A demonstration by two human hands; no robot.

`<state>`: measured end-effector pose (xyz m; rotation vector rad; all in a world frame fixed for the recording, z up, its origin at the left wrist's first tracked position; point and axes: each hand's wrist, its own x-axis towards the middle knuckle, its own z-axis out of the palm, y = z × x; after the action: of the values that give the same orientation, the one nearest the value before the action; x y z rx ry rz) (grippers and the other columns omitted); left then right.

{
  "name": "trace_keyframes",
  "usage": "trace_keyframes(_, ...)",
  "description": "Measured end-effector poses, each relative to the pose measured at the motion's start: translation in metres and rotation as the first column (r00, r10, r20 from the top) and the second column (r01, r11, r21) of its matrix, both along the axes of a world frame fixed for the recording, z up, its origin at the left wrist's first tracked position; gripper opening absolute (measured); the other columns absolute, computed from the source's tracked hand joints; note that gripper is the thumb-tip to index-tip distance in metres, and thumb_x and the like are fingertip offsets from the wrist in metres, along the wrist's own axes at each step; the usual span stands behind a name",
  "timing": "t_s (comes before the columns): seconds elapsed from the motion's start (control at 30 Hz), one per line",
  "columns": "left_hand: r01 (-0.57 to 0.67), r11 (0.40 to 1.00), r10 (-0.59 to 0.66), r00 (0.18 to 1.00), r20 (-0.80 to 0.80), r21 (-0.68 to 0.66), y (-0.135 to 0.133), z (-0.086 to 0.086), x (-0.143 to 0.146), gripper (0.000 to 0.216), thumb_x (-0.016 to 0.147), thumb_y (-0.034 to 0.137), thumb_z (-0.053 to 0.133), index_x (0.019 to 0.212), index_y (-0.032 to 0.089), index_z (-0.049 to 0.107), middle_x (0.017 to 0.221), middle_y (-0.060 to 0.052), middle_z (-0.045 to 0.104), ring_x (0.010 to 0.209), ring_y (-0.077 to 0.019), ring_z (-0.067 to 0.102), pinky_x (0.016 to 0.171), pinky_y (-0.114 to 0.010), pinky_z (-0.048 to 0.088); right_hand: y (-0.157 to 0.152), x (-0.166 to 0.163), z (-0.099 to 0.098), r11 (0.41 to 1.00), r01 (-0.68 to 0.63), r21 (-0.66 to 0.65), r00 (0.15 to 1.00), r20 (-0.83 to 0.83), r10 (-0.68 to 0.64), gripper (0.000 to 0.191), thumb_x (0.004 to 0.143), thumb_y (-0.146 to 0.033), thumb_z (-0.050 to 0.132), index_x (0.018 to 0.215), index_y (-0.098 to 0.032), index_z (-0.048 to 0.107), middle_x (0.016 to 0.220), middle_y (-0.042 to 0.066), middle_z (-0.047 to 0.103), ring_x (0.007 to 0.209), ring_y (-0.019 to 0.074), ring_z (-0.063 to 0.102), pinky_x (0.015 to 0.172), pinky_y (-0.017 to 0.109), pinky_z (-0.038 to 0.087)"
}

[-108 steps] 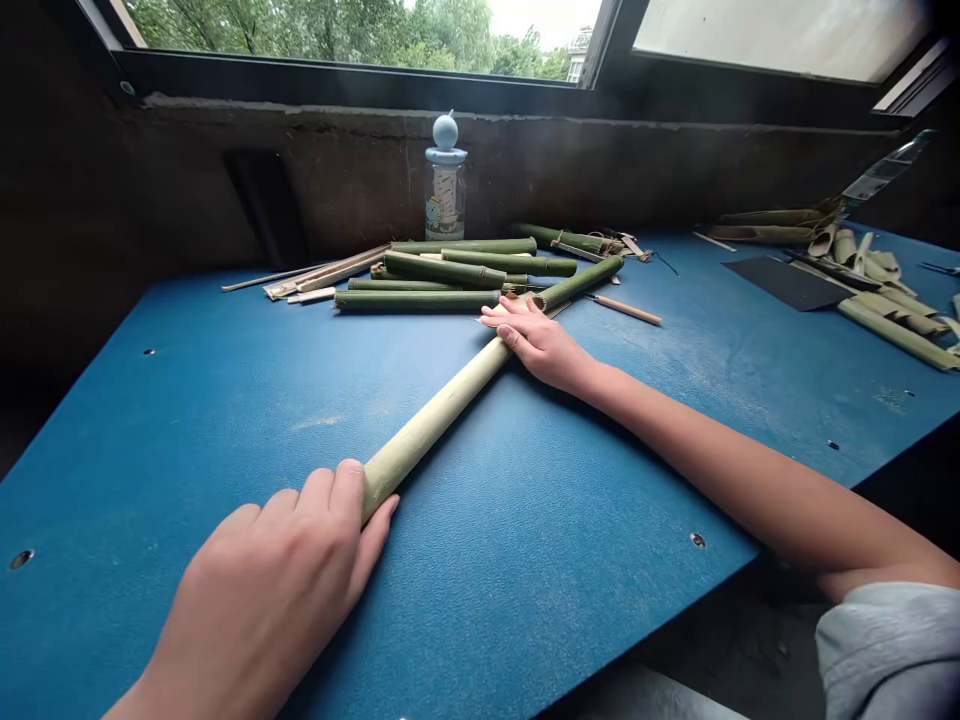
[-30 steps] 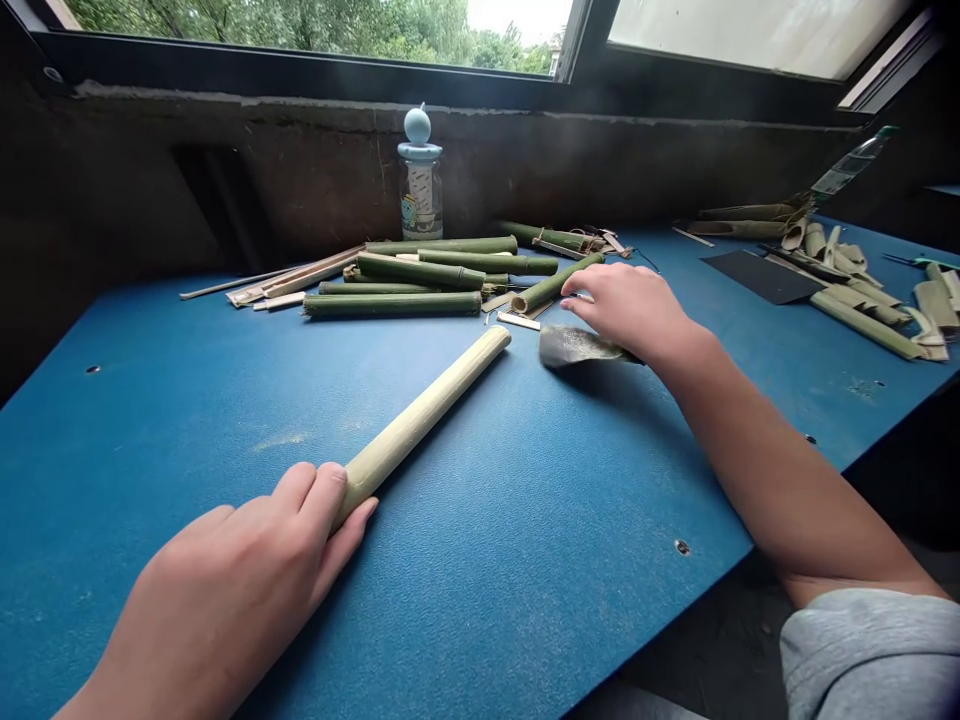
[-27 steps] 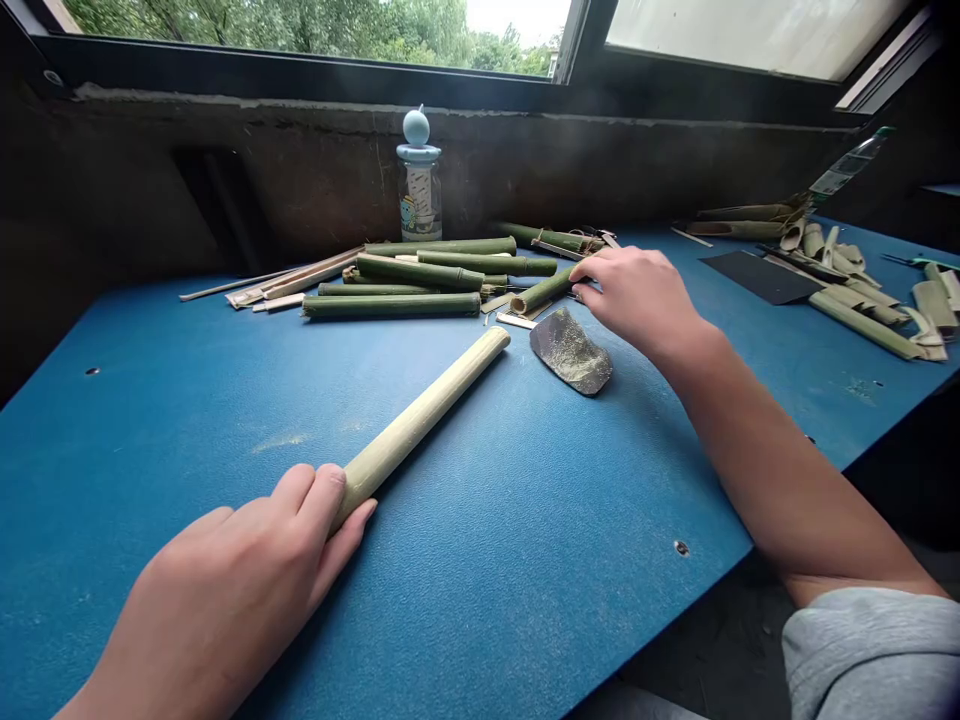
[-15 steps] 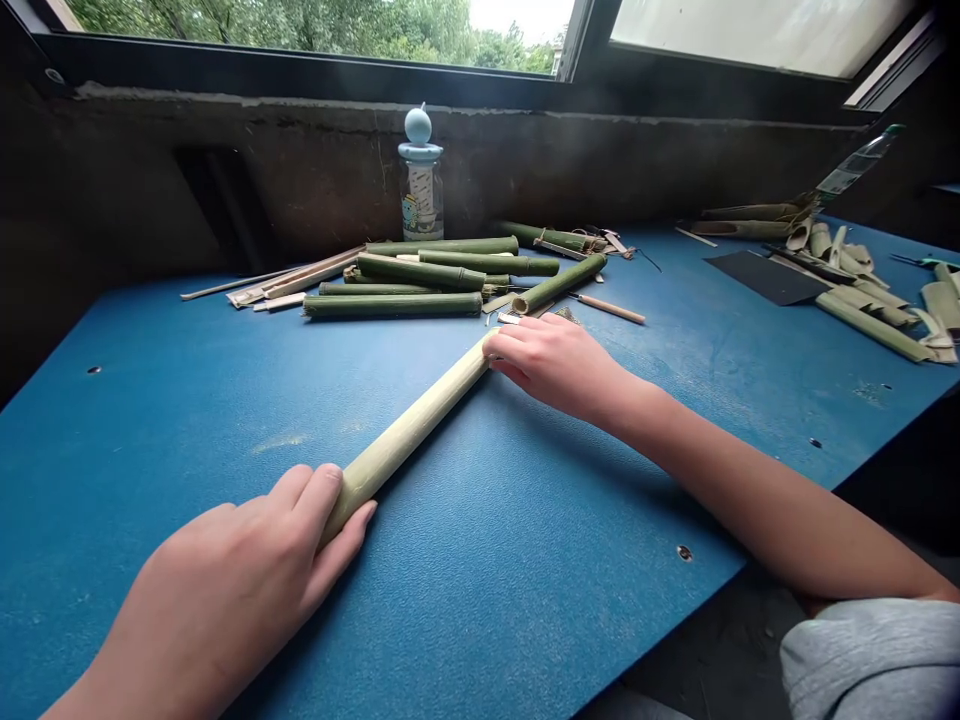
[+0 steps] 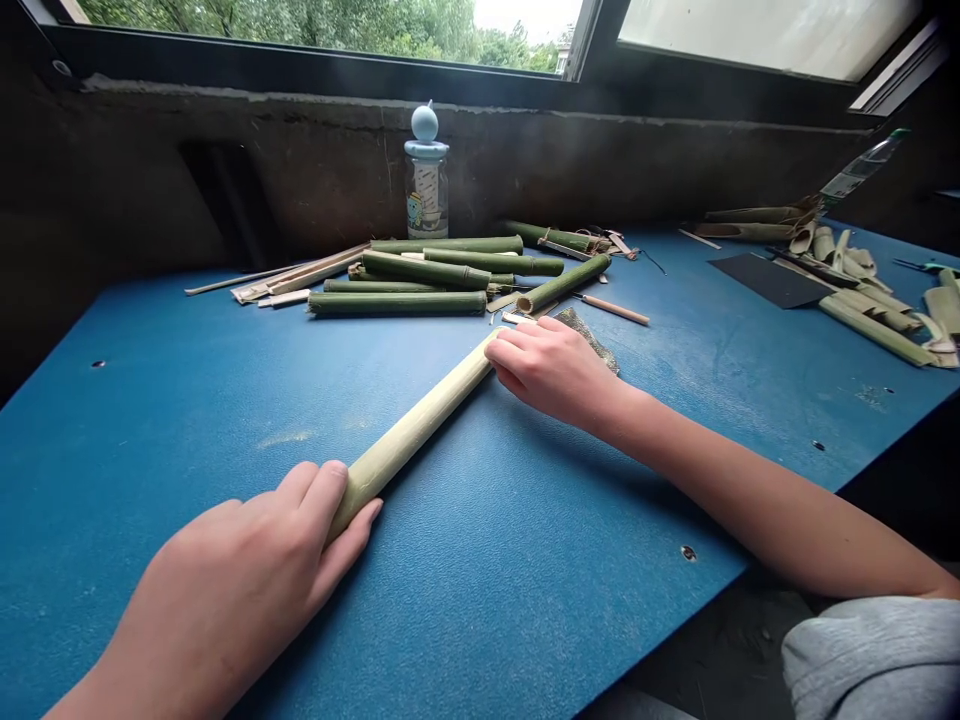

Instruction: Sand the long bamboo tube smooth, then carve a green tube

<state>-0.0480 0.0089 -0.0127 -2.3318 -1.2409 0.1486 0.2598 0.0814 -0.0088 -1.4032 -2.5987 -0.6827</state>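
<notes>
A pale, peeled bamboo tube (image 5: 424,430) slants across the blue table from near left to far right. My left hand (image 5: 247,560) is closed around its near end, thumb along the lower right side and fingers over the top. At the far end my right hand (image 5: 551,365) has its fingers curled down on the tube; their tips are hidden, and I cannot tell whether anything thin lies under them. A grey, rough-looking sheet (image 5: 592,340) pokes out behind my right hand, on the table.
Several green bamboo tubes (image 5: 397,303) lie piled at the back, near a wooden-handled tool (image 5: 615,309). A blue-capped bottle (image 5: 426,190) stands by the wall. Split bamboo pieces (image 5: 874,330), a black sheet (image 5: 769,280) and a tilted plastic bottle (image 5: 862,165) are at right.
My right hand has shifted slightly, and more of the grey sheet behind it shows. The whole view has moved a little; both hands stay at the same ends of the tube.
</notes>
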Motion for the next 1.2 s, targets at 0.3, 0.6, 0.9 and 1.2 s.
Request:
trace_keyframes(0.3, 0.017, 1.0, -0.017, 0.999, 0.03, -0.001, 0.001, -0.002, 0.0, 0.037, 0.096, 0.051, 0.035, 0.077, 0.024, 0.052, 0.058, -0.001, 0.052, 0.043, -0.022, 0.051, 0.052, -0.03, 0.011, 0.003, 0.001, -0.004, 0.997, -0.022, -0.079, 0.995, -0.096, 0.014, 0.012, 0.091, -0.016, 0.048, 0.086, -0.017, 0.058, 0.088, 0.007, 0.067, 0.08, 0.0198, 0.056, 0.077, 0.031, 0.033)
trace_keyframes(0.6, 0.041, 0.999, -0.041, 0.999, 0.024, 0.032, 0.002, -0.003, -0.001, 0.037, 0.095, 0.052, 0.036, 0.076, 0.024, 0.051, 0.058, 0.0, 0.051, 0.042, -0.021, 0.05, 0.053, -0.03, 0.01, 0.002, 0.001, -0.002, 0.964, -0.093, -0.25, 0.935, -0.355, -0.001, 0.007, 0.086, -0.015, 0.051, 0.082, -0.018, 0.056, 0.082, 0.004, 0.061, 0.074, 0.0165, 0.05, 0.072, 0.028, 0.035)
trace_keyframes(0.9, 0.078, 0.995, -0.08, 0.996, 0.037, 0.066, 0.002, -0.002, 0.001, 0.037, 0.095, 0.051, 0.038, 0.074, 0.023, 0.049, 0.055, 0.001, 0.047, 0.039, -0.0207, 0.049, 0.052, -0.029, 0.011, -0.005, 0.001, 0.009, 0.877, -0.212, -0.431, 0.84, -0.539, -0.062, 0.007, 0.081, -0.013, 0.052, 0.077, -0.019, 0.05, 0.073, -0.002, 0.053, 0.066, 0.0118, 0.045, 0.066, 0.025, 0.034)
trace_keyframes(1.2, 0.067, 0.996, -0.069, 0.997, 0.04, 0.056, 0.001, -0.001, 0.001, 0.037, 0.095, 0.051, 0.036, 0.075, 0.024, 0.048, 0.055, 0.001, 0.048, 0.04, -0.0213, 0.05, 0.051, -0.029, 0.014, -0.009, 0.008, 0.021, 0.832, -0.239, -0.501, 0.823, -0.56, -0.1, 0.007, 0.084, -0.016, 0.054, 0.077, -0.02, 0.052, 0.072, -0.003, 0.055, 0.066, 0.0108, 0.048, 0.064, 0.023, 0.034)
